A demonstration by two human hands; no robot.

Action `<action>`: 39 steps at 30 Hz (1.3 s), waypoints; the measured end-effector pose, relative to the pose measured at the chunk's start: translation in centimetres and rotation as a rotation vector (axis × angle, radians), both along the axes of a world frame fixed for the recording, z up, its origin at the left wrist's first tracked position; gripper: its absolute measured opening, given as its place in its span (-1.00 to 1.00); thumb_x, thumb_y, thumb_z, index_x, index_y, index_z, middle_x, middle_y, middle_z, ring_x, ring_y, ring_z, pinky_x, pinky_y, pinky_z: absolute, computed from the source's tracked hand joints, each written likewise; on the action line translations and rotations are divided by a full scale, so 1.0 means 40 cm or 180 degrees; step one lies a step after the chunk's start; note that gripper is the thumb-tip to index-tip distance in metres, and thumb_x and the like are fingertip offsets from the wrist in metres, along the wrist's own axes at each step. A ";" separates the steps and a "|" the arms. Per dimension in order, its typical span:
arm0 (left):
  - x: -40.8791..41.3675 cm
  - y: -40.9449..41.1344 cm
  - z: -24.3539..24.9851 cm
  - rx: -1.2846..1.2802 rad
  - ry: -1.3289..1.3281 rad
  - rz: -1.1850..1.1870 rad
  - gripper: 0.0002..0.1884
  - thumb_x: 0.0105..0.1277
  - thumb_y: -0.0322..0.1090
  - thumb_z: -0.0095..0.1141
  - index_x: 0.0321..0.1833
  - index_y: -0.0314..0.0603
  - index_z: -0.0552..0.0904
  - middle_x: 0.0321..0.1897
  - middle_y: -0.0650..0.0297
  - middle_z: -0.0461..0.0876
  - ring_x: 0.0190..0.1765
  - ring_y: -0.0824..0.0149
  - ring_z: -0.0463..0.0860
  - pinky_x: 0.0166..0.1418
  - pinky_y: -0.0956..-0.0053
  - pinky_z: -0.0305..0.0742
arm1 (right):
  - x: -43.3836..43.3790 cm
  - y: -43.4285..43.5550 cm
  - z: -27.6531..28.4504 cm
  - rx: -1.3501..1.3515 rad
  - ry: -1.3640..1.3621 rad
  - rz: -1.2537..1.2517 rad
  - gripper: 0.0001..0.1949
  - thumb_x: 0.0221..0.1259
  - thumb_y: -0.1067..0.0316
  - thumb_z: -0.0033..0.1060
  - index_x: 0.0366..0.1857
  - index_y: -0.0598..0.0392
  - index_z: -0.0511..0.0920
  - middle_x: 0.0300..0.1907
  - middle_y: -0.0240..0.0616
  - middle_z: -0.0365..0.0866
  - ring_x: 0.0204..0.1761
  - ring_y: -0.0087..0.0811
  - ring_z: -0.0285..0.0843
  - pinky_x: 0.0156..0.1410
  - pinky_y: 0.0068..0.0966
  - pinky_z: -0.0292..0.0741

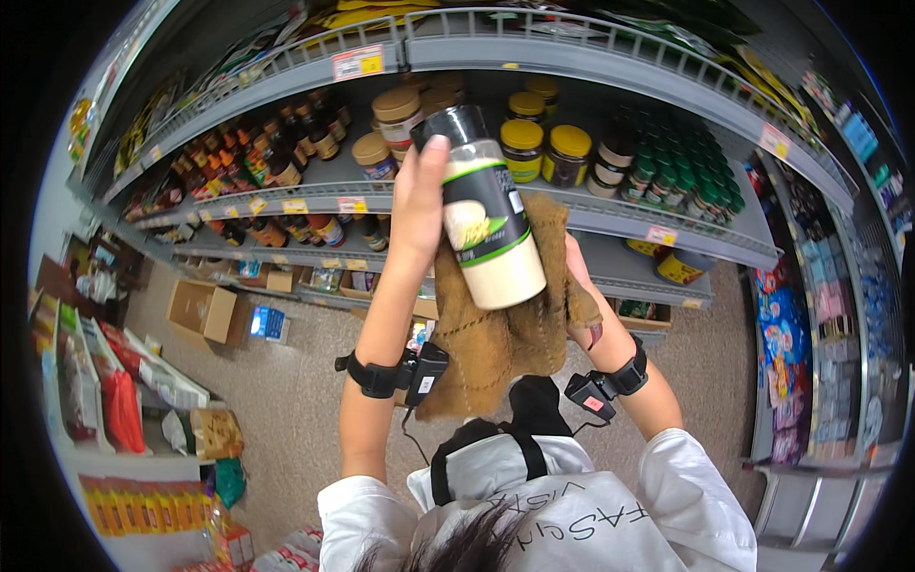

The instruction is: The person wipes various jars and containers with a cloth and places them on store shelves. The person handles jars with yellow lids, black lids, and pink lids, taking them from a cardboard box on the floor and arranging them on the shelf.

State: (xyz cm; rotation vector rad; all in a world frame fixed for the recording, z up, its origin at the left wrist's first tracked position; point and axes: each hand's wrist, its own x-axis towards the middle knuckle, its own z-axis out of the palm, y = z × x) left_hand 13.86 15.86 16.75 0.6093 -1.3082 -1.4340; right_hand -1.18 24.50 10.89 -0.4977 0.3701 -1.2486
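A clear plastic jar [493, 279] of pale powder, with a black lid and a dark, green-edged label, is tilted in front of my chest. My left hand [420, 196] grips it near the lid, thumb up along the lid's side. Behind and below the jar hangs a brown cloth [475, 357]. My right hand [577, 268] is mostly hidden behind this cloth and holds it against the jar's right side. Beyond the jar, the shelf [457, 193] carries yellow-lidded jars [568, 154], tan-lidded jars [397, 114] and green-capped bottles [675, 182].
Sauce bottles [279, 154] line the shelf's left part, behind a wire rail. An open cardboard box [204, 311] and a blue box [269, 323] are on the floor to the left. Racks of packaged goods [783, 343] stand at right. Another display [143, 500] is at lower left.
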 end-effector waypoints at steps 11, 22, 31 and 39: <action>-0.107 0.205 -0.052 -0.1464 -0.1302 0.0577 0.08 0.07 0.05 0.32 0.44 -0.38 -0.09 0.12 -0.18 0.27 0.17 -0.13 0.36 0.23 0.19 0.28 | -0.005 0.075 0.010 -0.0358 0.0893 -0.1983 -0.54 0.39 0.14 -0.23 0.27 0.13 0.17 0.22 -0.22 0.30 0.18 -0.37 0.37 0.25 -0.41 0.35; -0.066 0.204 -0.042 -0.0067 0.0006 -0.1371 -0.19 0.19 -0.03 0.25 0.34 -0.37 0.16 0.14 0.08 0.44 0.12 0.31 0.51 0.17 0.41 0.45 | -0.106 0.072 0.142 -0.0246 0.0708 -0.1503 -0.56 0.37 -0.01 -0.20 0.01 0.16 0.48 -0.10 -0.25 0.62 -0.20 -0.40 0.63 -0.09 -0.46 0.58; -0.067 0.178 -0.091 0.1307 -0.0087 -0.1163 -0.31 0.24 0.06 0.17 0.24 -0.33 0.30 -0.03 0.10 0.53 0.01 0.26 0.59 -0.01 0.38 0.57 | -0.091 0.005 0.137 0.0150 0.1015 -0.1759 -0.69 0.29 0.13 -0.03 -0.05 0.10 0.49 -0.17 -0.31 0.61 -0.23 -0.46 0.60 -0.12 -0.48 0.56; -0.074 0.126 -0.118 -0.0671 -0.1228 0.0201 -0.20 0.13 -0.01 0.30 0.17 -0.57 0.24 0.04 -0.09 0.42 0.03 0.17 0.51 0.10 0.39 0.42 | 0.005 -0.023 0.128 -0.0836 0.1948 -0.2529 -0.56 0.20 0.41 0.01 0.20 0.13 0.29 -0.02 -0.28 0.47 0.01 -0.48 0.44 0.13 -0.55 0.38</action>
